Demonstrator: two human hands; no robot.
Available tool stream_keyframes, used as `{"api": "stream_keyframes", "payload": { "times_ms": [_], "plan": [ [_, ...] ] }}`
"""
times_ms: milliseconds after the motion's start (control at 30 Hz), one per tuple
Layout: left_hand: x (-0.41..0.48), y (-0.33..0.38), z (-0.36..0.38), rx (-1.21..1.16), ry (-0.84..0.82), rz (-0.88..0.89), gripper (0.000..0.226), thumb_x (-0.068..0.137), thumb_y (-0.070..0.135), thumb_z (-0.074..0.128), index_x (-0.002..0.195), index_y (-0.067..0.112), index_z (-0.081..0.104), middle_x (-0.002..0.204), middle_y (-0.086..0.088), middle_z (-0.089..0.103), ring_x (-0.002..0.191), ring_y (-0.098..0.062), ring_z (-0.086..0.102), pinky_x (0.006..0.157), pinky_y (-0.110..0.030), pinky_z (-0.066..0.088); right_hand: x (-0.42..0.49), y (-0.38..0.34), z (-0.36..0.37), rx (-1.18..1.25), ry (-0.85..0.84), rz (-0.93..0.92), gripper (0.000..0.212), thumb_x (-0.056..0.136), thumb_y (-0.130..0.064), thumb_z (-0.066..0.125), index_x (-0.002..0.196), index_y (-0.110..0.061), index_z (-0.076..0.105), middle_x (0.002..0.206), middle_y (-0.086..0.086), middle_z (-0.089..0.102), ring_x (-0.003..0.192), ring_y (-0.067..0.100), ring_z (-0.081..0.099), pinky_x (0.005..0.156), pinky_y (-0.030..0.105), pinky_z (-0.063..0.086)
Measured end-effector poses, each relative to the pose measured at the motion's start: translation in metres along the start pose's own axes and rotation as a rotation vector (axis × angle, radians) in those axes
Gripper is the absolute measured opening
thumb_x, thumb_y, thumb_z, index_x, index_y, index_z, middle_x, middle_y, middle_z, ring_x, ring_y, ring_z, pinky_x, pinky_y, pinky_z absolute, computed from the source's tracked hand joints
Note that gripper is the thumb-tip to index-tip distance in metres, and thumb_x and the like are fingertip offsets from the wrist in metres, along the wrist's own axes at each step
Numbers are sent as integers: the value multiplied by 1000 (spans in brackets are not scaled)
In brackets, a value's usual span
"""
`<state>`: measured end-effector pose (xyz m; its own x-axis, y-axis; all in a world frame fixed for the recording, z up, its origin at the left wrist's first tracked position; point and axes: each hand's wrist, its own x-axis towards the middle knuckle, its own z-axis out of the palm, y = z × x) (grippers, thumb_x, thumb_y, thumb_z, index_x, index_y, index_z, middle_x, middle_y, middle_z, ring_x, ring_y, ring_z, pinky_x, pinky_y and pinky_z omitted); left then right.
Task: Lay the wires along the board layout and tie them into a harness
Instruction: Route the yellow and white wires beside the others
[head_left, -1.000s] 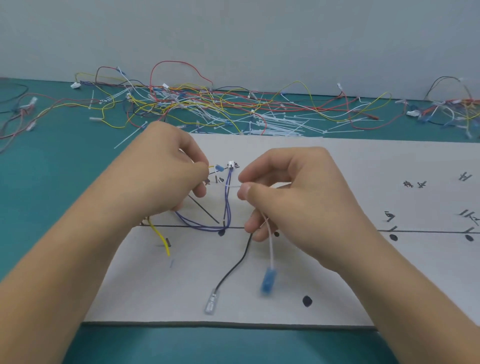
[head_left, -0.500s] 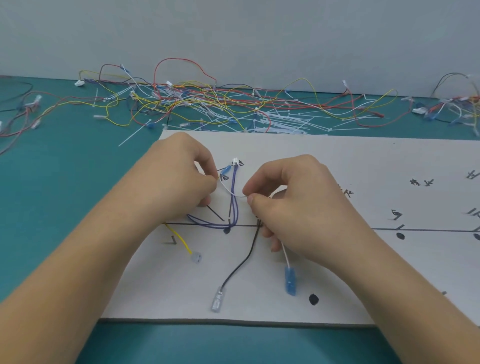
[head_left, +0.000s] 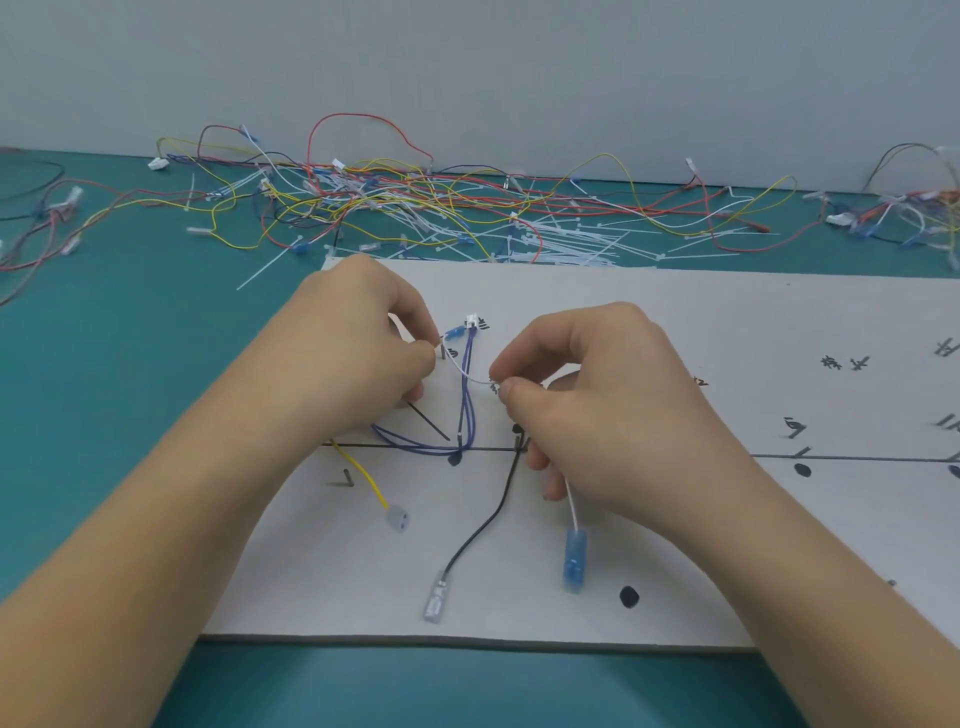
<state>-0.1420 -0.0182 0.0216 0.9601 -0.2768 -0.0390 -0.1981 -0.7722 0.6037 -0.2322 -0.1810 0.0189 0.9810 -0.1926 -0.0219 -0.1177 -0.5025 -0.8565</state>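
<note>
While the left hand pinches one end of a thin white wire at centre frame, the right hand pinches the other, the strand sagging between them above the white board; purple wires loop below; a black wire, a yellow wire and a blue terminal lie lower centre; loose wires sprawl across the upper frame.
</note>
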Motion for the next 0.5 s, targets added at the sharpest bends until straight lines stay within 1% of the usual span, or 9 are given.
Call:
{"api": "stream_keyframes", "payload": {
  "times_ms": [67,167,267,400,467,500],
  "plan": [
    [0,0,-1,-2,-3,-2,18,90,13,64,82,25,74,58,6,73,28,-2,46,31,-12,33,0,-1,0,-4,-4,5,20,87,-6,60,76,-17,72,64,-6,67,38,22,63,33,28,50],
    [0,0,0,-14,-2,-9,19,90,11,65,80,25,75,58,3,73,28,-1,46,30,-11,31,1,0,-1,-23,8,8,20,88,-7,60,77,-18,72,57,-11,64,33,18,59,32,25,47],
    [0,0,1,-13,-7,-12,19,89,12,65,80,25,76,58,2,73,27,-2,46,30,-10,31,1,0,-4,-60,13,6,21,87,-7,58,77,-19,73,54,-4,62,31,15,57,32,24,47],
    [-1,1,0,-5,-20,-7,19,89,11,65,79,24,76,58,3,73,28,-1,46,30,-11,31,0,-1,-6,-94,-22,12,23,88,-6,57,75,-19,72,71,1,67,35,15,59,33,26,49],
    [-2,1,-1,12,-31,-5,19,87,10,64,77,22,75,58,4,73,28,-1,46,31,-11,32,-1,-1,-6,-89,-45,16,23,87,-6,57,76,-19,72,73,1,68,35,15,59,32,25,48],
    [-3,2,-2,24,-39,-4,20,87,10,64,75,21,75,58,5,73,29,-1,46,31,-11,32,-2,-2,-6,-82,-58,18,23,86,-6,57,76,-18,72,71,0,68,34,15,58,32,24,47]
  ]
}}
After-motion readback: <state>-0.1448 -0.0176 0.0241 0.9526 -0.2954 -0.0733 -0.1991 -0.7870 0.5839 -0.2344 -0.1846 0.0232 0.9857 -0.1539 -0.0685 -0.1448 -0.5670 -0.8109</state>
